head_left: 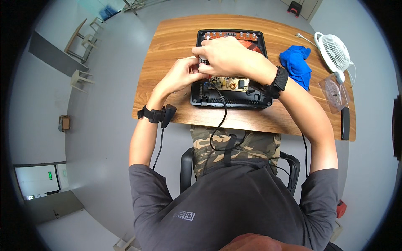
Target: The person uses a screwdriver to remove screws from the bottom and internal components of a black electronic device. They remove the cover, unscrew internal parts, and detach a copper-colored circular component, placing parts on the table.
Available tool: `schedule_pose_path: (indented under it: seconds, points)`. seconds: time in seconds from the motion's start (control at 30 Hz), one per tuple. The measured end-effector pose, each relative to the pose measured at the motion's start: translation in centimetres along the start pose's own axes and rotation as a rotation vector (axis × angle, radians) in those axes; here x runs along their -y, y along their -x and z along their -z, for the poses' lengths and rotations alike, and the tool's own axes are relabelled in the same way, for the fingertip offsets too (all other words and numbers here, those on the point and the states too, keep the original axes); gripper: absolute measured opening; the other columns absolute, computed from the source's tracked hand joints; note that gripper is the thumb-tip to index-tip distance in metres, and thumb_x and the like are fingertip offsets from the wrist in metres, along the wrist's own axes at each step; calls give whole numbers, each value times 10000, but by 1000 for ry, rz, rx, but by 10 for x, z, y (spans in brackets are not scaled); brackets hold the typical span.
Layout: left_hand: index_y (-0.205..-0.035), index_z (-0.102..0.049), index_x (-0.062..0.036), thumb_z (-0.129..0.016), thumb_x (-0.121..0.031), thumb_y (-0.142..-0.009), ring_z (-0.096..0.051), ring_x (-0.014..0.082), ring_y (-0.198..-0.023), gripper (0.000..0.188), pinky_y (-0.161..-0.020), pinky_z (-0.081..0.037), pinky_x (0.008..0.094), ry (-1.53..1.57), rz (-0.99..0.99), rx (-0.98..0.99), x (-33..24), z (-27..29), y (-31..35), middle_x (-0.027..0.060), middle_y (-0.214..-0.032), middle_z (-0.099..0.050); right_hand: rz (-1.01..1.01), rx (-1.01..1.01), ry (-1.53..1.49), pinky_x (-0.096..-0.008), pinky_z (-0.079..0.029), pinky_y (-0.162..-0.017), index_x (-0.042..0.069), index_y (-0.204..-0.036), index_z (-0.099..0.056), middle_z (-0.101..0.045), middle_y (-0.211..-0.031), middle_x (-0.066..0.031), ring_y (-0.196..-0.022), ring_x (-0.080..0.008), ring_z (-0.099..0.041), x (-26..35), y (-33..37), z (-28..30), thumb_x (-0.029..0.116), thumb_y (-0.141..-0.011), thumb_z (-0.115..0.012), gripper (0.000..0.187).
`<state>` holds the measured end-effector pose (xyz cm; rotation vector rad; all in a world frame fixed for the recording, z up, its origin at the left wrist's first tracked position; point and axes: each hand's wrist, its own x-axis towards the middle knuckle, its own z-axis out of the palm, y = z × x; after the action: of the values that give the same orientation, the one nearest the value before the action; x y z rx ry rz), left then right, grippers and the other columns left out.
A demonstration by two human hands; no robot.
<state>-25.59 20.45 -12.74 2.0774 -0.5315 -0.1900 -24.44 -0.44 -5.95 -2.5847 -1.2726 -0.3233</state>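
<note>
An opened induction cooker with a black casing [262, 102] lies on the wooden table in front of me. Inside it I see a yellowish circuit board [224, 83], part of a copper coil [250, 45] and an orange-red strip board [232, 35] along the far edge. My right hand [226, 55] reaches over the casing's left half, fingers pinched around something small and mostly hidden. Just below those fingers, my left hand [181, 74] is closed at the left edge, its fingertips meeting near the board. What it holds is hidden. A black power cord [225, 113] runs from the casing toward my lap.
At the right of the table lie a crumpled blue cloth [296, 65], a white fan [333, 51], a clear plastic bag [334, 93] and a black oblong object [345, 123]. Black straps with cables circle both wrists. Stools [80, 79] stand on the floor far left.
</note>
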Motion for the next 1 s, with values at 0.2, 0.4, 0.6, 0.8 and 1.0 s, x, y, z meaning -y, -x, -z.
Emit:
schedule_pose_path:
  seconds: [0.2, 0.4, 0.6, 0.8, 1.0]
  points:
    - [-907, -664, 10, -869, -172, -757, -584, 117, -728, 313, -684, -493, 298, -169, 2, -21, -13, -5, 0, 41, -818, -671, -156, 120, 113, -456, -581, -708, 27, -1001, -697, -718, -791, -187, -754, -357, -724, 8, -12, 5, 460, -907, -607, 452]
    - [-955, -675, 41, -865, -163, -749, -655, 154, -807, 346, -744, -530, 332, -148, 13, -46, -17, -6, 1, 96, -906, -724, -67, 55, -42, -480, -566, -703, 46, -986, -668, -719, -809, -193, -801, -371, -719, 12, -4, 0, 370, -874, -611, 347]
    - [-1009, -680, 11, -848, -152, -762, -694, 180, -875, 341, -796, -547, 342, -22, -20, 9, -9, -3, 3, 104, -951, -747, -105, 89, -38, -479, -566, -703, 34, -959, -663, -719, -805, -200, -791, -383, -715, 14, -5, 5, 406, -884, -613, 383]
    - [-1000, -682, 21, -839, -191, -780, -714, 234, -870, 343, -786, -555, 356, -113, -41, -100, -25, -13, 0, 140, -932, -744, -99, 28, 87, -450, -574, -641, 17, -979, -664, -710, -765, -198, -717, -381, -709, 12, -11, -4, 403, -886, -616, 400]
    - [-1010, -680, 44, -763, -152, -852, -669, 135, -906, 265, -783, -540, 333, -243, 98, 20, -15, -3, 2, 121, -950, -738, -52, 87, -116, -471, -562, -746, 52, -1039, -640, -698, -872, -189, -848, -365, -703, 14, -4, 4, 339, -855, -633, 341]
